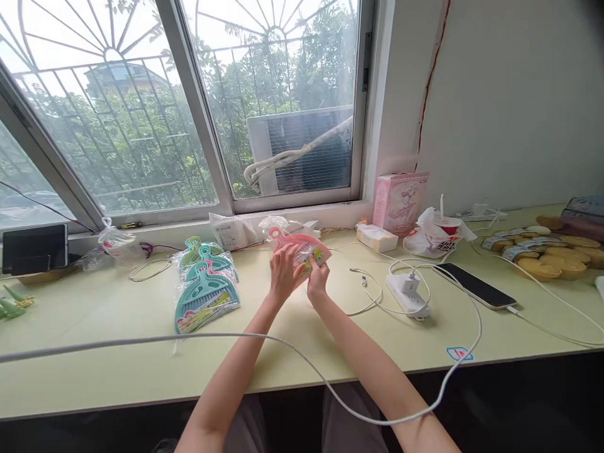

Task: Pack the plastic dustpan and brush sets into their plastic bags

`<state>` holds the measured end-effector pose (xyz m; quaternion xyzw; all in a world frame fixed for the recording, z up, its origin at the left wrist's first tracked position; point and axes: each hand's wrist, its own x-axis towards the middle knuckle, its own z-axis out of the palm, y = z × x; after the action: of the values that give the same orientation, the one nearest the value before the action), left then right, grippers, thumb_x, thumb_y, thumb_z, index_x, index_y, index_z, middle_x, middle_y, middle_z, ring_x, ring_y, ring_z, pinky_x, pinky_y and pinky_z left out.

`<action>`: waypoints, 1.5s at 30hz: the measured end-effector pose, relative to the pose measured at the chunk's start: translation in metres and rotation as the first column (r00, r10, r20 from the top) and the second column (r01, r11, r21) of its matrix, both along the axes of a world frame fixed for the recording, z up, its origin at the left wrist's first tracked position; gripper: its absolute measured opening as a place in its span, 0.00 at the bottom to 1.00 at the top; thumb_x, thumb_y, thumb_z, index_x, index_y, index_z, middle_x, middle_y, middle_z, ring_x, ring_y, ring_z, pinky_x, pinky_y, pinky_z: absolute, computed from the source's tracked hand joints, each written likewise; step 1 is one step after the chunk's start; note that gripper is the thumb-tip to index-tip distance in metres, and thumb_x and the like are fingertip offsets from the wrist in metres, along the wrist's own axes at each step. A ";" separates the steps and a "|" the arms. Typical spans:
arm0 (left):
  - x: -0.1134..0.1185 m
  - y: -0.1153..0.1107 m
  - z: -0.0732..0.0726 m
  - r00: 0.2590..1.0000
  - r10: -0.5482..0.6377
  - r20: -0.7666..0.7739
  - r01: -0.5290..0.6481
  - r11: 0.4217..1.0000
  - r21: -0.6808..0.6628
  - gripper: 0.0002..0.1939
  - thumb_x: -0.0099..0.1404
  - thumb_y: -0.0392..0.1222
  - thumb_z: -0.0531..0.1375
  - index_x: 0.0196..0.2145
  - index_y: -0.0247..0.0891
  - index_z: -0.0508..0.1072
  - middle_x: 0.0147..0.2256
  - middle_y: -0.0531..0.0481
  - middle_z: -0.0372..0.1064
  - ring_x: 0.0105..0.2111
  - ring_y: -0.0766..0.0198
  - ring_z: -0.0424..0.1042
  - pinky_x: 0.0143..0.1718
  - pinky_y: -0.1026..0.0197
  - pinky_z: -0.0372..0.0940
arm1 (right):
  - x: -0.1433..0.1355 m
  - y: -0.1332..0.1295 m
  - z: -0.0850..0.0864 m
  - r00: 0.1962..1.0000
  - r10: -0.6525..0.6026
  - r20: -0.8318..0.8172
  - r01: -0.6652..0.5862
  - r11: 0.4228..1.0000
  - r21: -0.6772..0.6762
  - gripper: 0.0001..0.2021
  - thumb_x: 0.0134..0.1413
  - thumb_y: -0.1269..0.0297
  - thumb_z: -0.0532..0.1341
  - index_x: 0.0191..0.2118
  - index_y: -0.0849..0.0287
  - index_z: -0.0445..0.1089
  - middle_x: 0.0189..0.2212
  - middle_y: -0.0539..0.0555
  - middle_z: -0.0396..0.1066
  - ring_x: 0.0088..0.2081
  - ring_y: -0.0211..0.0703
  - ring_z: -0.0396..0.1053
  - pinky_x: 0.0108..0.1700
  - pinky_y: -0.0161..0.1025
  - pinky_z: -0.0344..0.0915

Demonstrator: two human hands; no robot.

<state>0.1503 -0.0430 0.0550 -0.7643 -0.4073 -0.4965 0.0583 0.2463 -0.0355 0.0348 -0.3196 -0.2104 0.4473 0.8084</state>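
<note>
A pink dustpan-and-brush set [302,243] in clear plastic, with a printed yellow-green label, is held above the table in front of me. My left hand [283,272] lies over its left side, fingers bent against the wrapper. At the lower right edge, my right hand [318,277] grips it with the thumb on the label side. Left of my hands, several wrapped sets lie overlapping on the table, a blue-green one [207,292] at the front and a green one [191,253] at the back.
A white cable crosses low in front, over my right forearm. On the right are a power strip [406,294], a phone [474,284], a tissue pack [376,238], a pink box [401,202] and a bagged cup [438,233]. A tablet [35,250] stands far left.
</note>
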 end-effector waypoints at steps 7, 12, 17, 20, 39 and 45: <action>-0.015 0.005 -0.027 0.709 0.074 0.701 0.358 0.819 -0.448 0.38 0.60 0.63 0.64 0.60 0.39 0.63 0.59 0.33 0.65 0.60 0.43 0.66 0.56 0.44 0.65 | 0.014 0.005 -0.002 0.990 0.036 -0.136 -0.038 0.999 -0.011 0.17 0.45 0.57 0.69 0.42 0.56 0.72 0.42 0.52 0.79 0.45 0.43 0.76 0.45 0.40 0.74; 0.008 -0.004 -0.039 0.637 0.027 0.771 0.567 0.661 -0.492 0.33 0.66 0.67 0.54 0.51 0.33 0.72 0.40 0.37 0.78 0.38 0.50 0.79 0.39 0.52 0.73 | 0.025 0.011 -0.006 0.970 0.009 -0.242 -0.012 1.000 -0.007 0.14 0.52 0.65 0.65 0.46 0.56 0.71 0.46 0.52 0.78 0.49 0.41 0.75 0.51 0.41 0.73; 0.007 -0.015 -0.036 0.753 -0.078 0.653 0.573 0.565 -0.593 0.33 0.66 0.66 0.53 0.52 0.33 0.72 0.38 0.36 0.79 0.39 0.49 0.79 0.44 0.49 0.71 | 0.043 0.018 -0.003 0.970 -0.023 -0.243 0.030 0.999 0.024 0.13 0.58 0.66 0.61 0.49 0.56 0.71 0.48 0.52 0.78 0.51 0.40 0.74 0.55 0.42 0.72; -0.007 -0.012 -0.024 0.755 -0.193 0.626 0.649 0.348 -0.676 0.34 0.61 0.65 0.61 0.57 0.40 0.70 0.51 0.35 0.75 0.55 0.44 0.72 0.55 0.41 0.64 | 0.049 0.021 -0.003 0.967 -0.054 -0.249 0.060 0.998 0.015 0.12 0.59 0.66 0.60 0.48 0.57 0.71 0.49 0.53 0.77 0.52 0.40 0.74 0.57 0.43 0.71; 0.014 -0.002 -0.047 0.442 -0.100 0.892 0.877 0.260 -0.405 0.38 0.57 0.63 0.67 0.60 0.46 0.67 0.62 0.39 0.65 0.62 0.42 0.65 0.64 0.36 0.54 | 0.035 0.016 0.002 0.959 0.009 -0.283 -0.016 1.000 -0.023 0.11 0.58 0.72 0.58 0.46 0.56 0.71 0.40 0.49 0.80 0.43 0.38 0.77 0.52 0.41 0.73; 0.003 0.000 -0.040 0.352 -0.100 0.931 0.856 0.437 -0.277 0.40 0.50 0.51 0.75 0.58 0.40 0.68 0.59 0.38 0.69 0.60 0.42 0.67 0.59 0.40 0.64 | 0.018 0.009 -0.003 0.974 0.093 -0.208 -0.098 0.995 -0.013 0.11 0.58 0.69 0.61 0.47 0.56 0.71 0.40 0.50 0.79 0.41 0.38 0.77 0.49 0.40 0.75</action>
<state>0.1533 -0.0427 0.0146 -0.4768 -0.2644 -0.5570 -0.6265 0.2639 -0.0264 0.0320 -0.2702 -0.1347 0.5190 0.7997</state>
